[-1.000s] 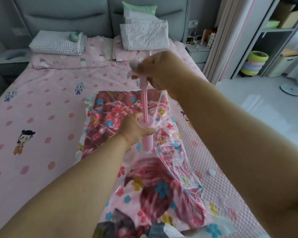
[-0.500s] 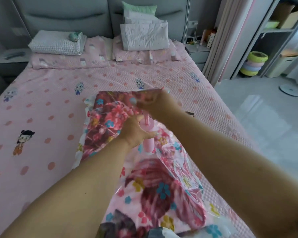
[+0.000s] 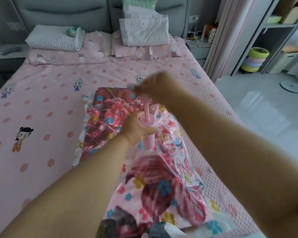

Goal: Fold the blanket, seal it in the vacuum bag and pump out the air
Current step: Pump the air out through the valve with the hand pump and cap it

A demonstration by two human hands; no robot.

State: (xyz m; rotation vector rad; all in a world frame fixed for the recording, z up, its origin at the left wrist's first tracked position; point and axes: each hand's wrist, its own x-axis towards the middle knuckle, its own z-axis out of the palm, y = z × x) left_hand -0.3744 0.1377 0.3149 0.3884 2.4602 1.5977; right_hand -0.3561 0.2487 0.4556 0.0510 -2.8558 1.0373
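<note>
A: What takes up most of the view?

B: A bed [image 3: 41,93] with a pink spotted sheet. On its near half lies the vacuum bag [image 3: 181,162], clear plastic, with the folded floral blanket [image 3: 153,182] inside it.

A: So the folding and bagging are done?

B: They look done. The blanket is folded and fully inside the bag. I cannot see the sealed edge clearly, so I only judge it closed from the pumping under way.

A: And the pump?

B: A pink hand pump [image 3: 149,133] stands upright on the bag, near its middle. The left hand [image 3: 136,129] is wrapped round the barrel, holding it steady. The right hand [image 3: 155,88] is blurred but closed on the handle at the top, with the thin pink rod [image 3: 146,111] partly drawn out of the barrel.

A: How much is left?

B: The plastic on the right side is loose and wrinkled, not tight against the blanket, so I would say a fair amount of air remains. More strokes are needed, then the pump comes off.
</note>
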